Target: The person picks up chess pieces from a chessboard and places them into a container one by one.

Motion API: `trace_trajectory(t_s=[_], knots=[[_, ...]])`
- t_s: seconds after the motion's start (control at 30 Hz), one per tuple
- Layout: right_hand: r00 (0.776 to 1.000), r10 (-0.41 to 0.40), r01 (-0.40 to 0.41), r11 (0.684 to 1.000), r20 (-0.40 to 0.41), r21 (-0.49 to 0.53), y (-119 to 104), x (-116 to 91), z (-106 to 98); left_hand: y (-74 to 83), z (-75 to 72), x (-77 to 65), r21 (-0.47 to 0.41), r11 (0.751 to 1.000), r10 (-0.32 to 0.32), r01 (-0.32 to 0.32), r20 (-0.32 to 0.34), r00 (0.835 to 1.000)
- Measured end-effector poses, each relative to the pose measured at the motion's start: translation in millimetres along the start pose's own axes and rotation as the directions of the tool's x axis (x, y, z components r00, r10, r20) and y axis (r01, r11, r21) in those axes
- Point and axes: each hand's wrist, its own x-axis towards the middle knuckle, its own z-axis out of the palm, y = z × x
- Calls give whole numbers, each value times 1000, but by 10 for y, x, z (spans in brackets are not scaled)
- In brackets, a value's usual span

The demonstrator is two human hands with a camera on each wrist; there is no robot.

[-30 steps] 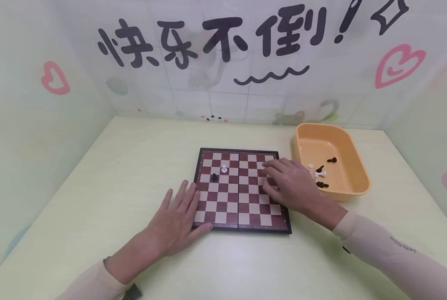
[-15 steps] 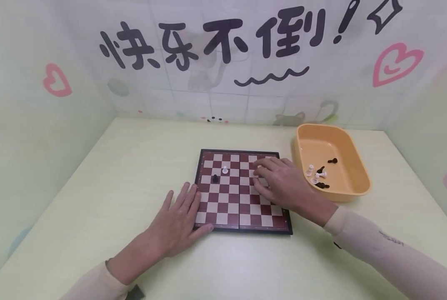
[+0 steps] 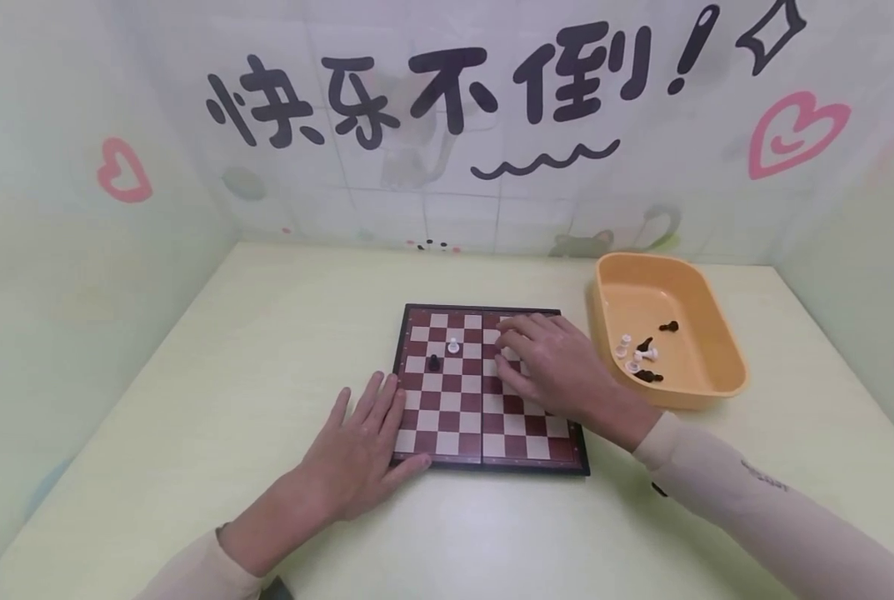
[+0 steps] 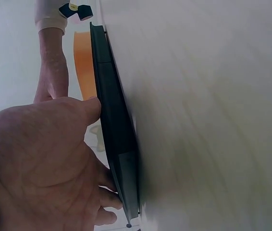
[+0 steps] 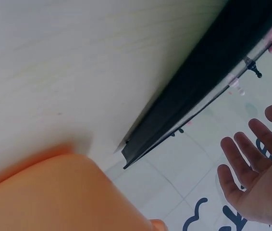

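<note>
A folding chessboard [image 3: 450, 402] lies flat, with a white pawn [image 3: 453, 345] and a black pawn [image 3: 434, 362] standing on its left half. My left hand [image 3: 358, 458] rests against the board's left and near edges, its fingers extended; the left wrist view shows the thumb on the dark board edge [image 4: 113, 110]. Above the right half hovers my right hand [image 3: 555, 367], hiding several squares. In the right wrist view, its fingers [image 5: 237, 154] are spread and loosely bent, with nothing visible between them, apart from the board.
An orange plastic tub [image 3: 705, 333] stands right of the board, close to my right forearm. Inside it lie several black and white chess pieces, among them a black one [image 3: 669, 327]. Printed walls enclose the pale table [image 3: 282, 317] at the back and sides.
My right hand has shifted left across the board's right half, away from the tub. The left hand stays at the board's edge, and both pawns keep their squares. The head view tilts slightly.
</note>
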Motion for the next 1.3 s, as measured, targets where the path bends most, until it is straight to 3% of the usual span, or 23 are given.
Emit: trace_trajectory(t_s=[0.37, 0.7, 1.03, 1.3], knots=[[999, 39, -41, 998, 27, 57, -65, 196, 16, 1, -58, -42, 24, 1000, -6, 6, 11, 1000], [995, 11, -10, 1000, 95, -5, -63, 363, 18, -13, -50, -45, 14, 1000, -5, 5, 1, 1000], [993, 24, -25, 1000, 114, 6, -71, 496, 74, 4, -110, -59, 35, 999, -5, 5, 3, 1000], [978, 59, -68, 997, 202, 38, -114, 583, 141, -22, -28, -60, 16, 1000, 2, -1, -36, 999]])
